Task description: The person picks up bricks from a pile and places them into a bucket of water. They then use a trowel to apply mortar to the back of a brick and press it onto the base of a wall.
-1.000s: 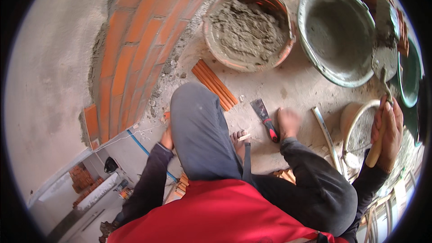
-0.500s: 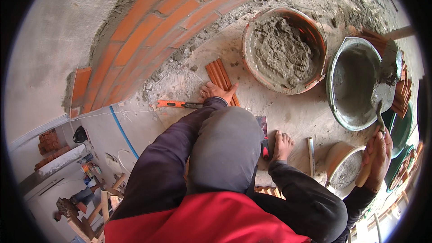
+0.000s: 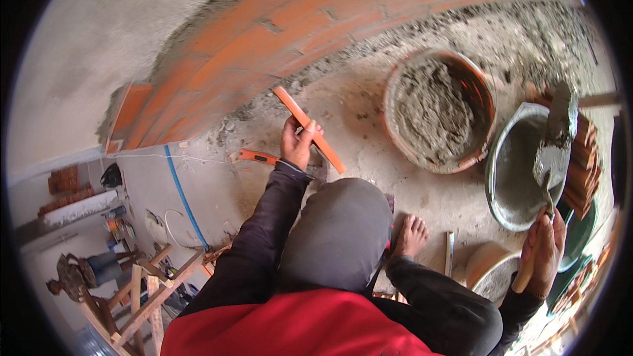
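Left hand [image 3: 297, 142] closed around a thin orange brick slip [image 3: 310, 129], lifted just in front of the curved brick wall [image 3: 277, 33]. Right hand [image 3: 542, 250] clamped on the wooden handle of a trowel [image 3: 552, 138] — blade mortar-laden, raised over the grey bucket [image 3: 504, 184] — beside the mortar-filled tub [image 3: 438, 109].

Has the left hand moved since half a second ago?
Yes. The left hand then rested on the floor by the tile stack; now it holds a thin orange tile raised toward the brick wall.
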Motion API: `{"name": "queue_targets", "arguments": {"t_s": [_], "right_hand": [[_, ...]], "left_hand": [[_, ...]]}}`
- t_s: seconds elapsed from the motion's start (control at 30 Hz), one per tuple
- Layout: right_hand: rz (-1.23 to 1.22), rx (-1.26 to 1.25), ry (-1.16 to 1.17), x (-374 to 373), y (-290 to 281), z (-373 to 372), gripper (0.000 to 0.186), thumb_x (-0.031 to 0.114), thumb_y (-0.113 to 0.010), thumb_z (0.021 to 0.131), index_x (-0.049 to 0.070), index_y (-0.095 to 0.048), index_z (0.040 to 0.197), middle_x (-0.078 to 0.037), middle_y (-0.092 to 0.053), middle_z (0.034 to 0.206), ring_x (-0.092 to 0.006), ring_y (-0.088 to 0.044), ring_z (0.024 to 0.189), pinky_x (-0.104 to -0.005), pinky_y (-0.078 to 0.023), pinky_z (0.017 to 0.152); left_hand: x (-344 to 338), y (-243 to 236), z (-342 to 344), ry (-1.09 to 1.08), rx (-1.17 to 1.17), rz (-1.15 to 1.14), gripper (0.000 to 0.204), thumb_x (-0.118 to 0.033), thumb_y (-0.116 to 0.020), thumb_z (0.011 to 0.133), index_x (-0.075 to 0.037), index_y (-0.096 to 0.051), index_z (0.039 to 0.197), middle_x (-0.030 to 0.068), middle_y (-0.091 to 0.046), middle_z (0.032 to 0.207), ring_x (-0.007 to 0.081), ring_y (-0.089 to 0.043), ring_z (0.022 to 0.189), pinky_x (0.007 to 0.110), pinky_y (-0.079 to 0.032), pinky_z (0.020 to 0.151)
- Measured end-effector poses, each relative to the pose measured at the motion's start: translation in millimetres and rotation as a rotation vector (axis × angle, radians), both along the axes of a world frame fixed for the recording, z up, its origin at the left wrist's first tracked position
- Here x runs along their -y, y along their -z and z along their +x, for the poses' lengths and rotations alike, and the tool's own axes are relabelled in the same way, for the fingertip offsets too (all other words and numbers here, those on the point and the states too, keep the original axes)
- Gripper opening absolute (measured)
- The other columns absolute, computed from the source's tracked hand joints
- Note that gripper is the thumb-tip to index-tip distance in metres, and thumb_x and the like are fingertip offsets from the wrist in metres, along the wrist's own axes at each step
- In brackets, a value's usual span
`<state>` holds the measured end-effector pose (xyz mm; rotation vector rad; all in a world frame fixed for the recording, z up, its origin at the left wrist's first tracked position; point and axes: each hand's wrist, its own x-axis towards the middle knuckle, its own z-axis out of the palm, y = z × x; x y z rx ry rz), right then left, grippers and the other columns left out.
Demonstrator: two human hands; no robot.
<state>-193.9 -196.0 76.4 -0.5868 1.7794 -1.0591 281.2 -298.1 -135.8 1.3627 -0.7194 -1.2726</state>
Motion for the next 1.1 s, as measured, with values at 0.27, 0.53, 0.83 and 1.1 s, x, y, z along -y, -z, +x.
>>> {"name": "queue_targets", "arguments": {"t_s": [0.27, 0.53, 0.83, 1.1], "right_hand": [[0.016, 0.129, -0.18, 50, -36, 24, 0.036, 0.026, -0.057, 0.097, 0.003, -0.048, 0.123, -0.002, -0.047, 0.064, -0.0071, -0.041, 0.041, -0.02, -0.035, 0.031], [-0.075, 0.164, -0.634, 94, -116, 80, 0.023, 0.025, -0.057, 0.095, 0.003, -0.051, 0.096, -0.002, -0.049, 0.059, -0.0097, -0.044, 0.04, -0.0233, -0.037, 0.034], [0.135, 0.245, -0.954, 84, -153, 162, 0.018, 0.018, -0.052, 0.096, 0.001, -0.053, 0.091, -0.003, -0.052, 0.064, -0.0113, -0.051, 0.045, -0.0254, -0.042, 0.04], [0.063, 0.042, -1.003, 47, -133, 222, 0.015, 0.01, -0.049, 0.088, -0.003, -0.053, 0.095, -0.009, -0.056, 0.067, -0.0204, -0.056, 0.052, -0.0315, -0.045, 0.05]], "left_hand": [[38, -113, 80, 0.293, -0.862, -0.407, 0.06, -0.027, -0.083, 0.076, -0.012, -0.041, 0.116, 0.001, -0.043, 0.101, 0.0113, -0.044, 0.081, 0.023, -0.047, 0.071], [-1, -206, 52, 0.367, -1.11, -0.441, 0.064, -0.035, -0.081, 0.077, -0.015, -0.043, 0.125, 0.0022, -0.059, 0.1, 0.0207, -0.062, 0.092, 0.032, -0.054, 0.076], [-31, -208, -16, 0.168, -1.156, -0.21, 0.076, -0.066, -0.038, 0.092, -0.007, -0.038, 0.14, 0.0157, -0.051, 0.131, 0.0353, -0.046, 0.125, 0.071, -0.032, 0.103], [-32, -178, -34, 0.142, -0.93, -0.27, 0.069, -0.064, -0.034, 0.095, -0.007, -0.044, 0.134, 0.0108, -0.058, 0.12, 0.0263, -0.055, 0.115, 0.05, -0.047, 0.096]]}}
